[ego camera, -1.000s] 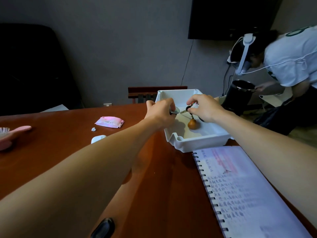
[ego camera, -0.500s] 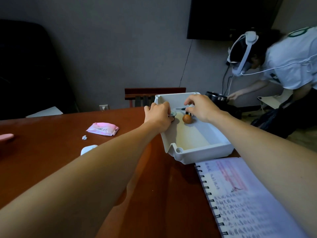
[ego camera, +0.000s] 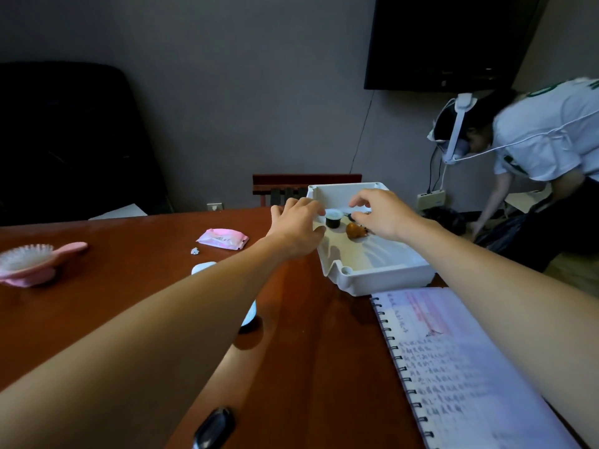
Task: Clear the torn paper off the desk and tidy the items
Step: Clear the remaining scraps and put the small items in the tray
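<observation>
A white plastic tray (ego camera: 382, 277) stands on the brown desk (ego camera: 129, 286). Inside it are a small black cup with a white lid (ego camera: 334, 219) and an orange gourd charm (ego camera: 353, 230) on a dark cord. My left hand (ego camera: 296, 226) hovers at the tray's left rim beside the cup, fingers loosely spread and off it. My right hand (ego camera: 381, 215) is over the tray's far end, fingers relaxed above the charm, thumb tip near its cord. A small torn paper scrap (ego camera: 194, 251) lies on the desk left of the tray.
A pink tissue pack (ego camera: 223, 238), a pink hairbrush (ego camera: 30, 262) and a white object (ego camera: 203, 267) half hidden by my left arm lie to the left. An open spiral notebook (ego camera: 453, 367) lies front right. A person (ego camera: 544, 140) bends down at the right. A chair (ego camera: 306, 181) stands behind.
Both hands have let go inside the tray: the lidded cup now stands free and the gourd charm lies on the tray floor. The person at the right has bent lower.
</observation>
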Available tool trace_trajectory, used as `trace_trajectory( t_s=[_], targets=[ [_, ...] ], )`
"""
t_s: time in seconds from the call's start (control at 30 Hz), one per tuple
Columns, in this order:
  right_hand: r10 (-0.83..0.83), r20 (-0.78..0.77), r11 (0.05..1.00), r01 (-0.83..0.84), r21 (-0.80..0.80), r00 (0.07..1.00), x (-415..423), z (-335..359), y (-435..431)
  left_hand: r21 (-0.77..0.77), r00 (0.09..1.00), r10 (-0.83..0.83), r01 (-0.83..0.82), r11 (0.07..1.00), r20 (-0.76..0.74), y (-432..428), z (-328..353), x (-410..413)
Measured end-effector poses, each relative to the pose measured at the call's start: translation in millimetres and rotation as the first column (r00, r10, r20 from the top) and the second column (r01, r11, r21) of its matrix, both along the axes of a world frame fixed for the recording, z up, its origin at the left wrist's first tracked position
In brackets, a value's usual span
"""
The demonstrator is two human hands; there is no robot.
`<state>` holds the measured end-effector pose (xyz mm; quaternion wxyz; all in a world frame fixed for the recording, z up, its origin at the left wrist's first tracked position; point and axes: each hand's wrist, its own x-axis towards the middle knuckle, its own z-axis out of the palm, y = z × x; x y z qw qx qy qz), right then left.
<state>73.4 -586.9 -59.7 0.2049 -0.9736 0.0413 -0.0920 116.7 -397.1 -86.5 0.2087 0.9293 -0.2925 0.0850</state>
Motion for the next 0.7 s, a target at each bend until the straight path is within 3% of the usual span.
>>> trace_trajectory(
  t_s=[0.3, 0.7],
  targets=[
    [0.144, 0.087, 0.986, -0.150, 0.068, 0.986, -35, 12, 80, 0.033, 0.995, 0.076, -0.078, 0.996, 0.070, 89, 19, -58],
    [0.285, 0.129, 0.958, -0.286, -0.012, 0.950, -89, 9, 186, 0.012, 0.968, 0.246, -0.247, 0.969, 0.048, 201, 12, -124]
  ],
)
